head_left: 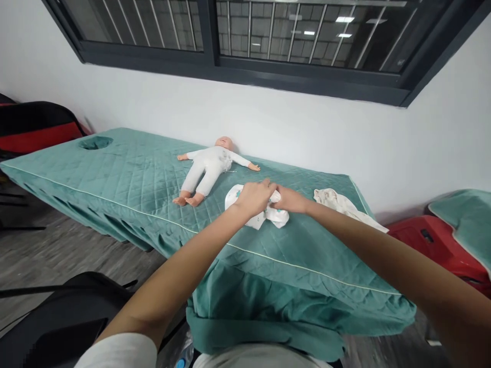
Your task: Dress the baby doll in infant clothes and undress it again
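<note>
A baby doll point(207, 171) in a white one-piece lies on its back on a teal quilted massage bed point(130, 179), head towards the wall. To its right lies a white nappy with small teal prints point(251, 212). Both my hands rest on that nappy. My left hand point(255, 197) lies over its top, fingers curled down onto it. My right hand point(289, 200) grips its right side, fingers closed into the fabric.
A crumpled cream cloth point(343, 204) lies at the bed's right end. A red plastic stool point(433, 243) stands at the right beside another teal-covered bed point(466, 220). A black chair point(72, 317) sits at the lower left, and a dark window point(245, 36) runs above the white wall.
</note>
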A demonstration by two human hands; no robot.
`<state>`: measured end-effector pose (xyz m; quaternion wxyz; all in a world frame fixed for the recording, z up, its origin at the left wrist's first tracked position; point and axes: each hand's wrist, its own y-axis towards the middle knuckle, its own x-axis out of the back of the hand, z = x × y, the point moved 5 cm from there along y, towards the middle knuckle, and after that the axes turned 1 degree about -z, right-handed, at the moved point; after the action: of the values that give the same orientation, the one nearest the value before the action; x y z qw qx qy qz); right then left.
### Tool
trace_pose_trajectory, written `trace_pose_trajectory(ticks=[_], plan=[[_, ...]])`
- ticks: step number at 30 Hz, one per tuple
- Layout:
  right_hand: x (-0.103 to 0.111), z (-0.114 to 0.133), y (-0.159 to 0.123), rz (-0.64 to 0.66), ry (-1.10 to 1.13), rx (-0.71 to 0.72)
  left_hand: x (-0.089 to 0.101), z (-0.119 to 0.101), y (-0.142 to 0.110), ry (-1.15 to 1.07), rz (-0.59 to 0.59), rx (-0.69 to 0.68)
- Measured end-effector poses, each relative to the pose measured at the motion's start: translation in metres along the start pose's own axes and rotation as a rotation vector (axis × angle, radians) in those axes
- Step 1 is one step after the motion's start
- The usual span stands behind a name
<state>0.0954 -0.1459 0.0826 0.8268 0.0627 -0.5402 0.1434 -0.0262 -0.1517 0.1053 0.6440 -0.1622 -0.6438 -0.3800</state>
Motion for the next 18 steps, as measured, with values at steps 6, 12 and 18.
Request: trace_pose_trajectory(ticks=[6,12,18], plan=[[-0.02,-0.039,-0.006,0.065,-0.532,0.161,-0.058,-0.006,-0.013,-0.05,0.154,0.011],[-0.059,-0.069,-0.027,0.031,-0.649,0.274,-0.109,-0.02,-0.013,-0.25,0.249,-0.011],[-0.069,-0.076,-0.027,-0.034,-0.578,0.143,-0.113,-0.022,-0.008,-0.227,0.214,0.059]])
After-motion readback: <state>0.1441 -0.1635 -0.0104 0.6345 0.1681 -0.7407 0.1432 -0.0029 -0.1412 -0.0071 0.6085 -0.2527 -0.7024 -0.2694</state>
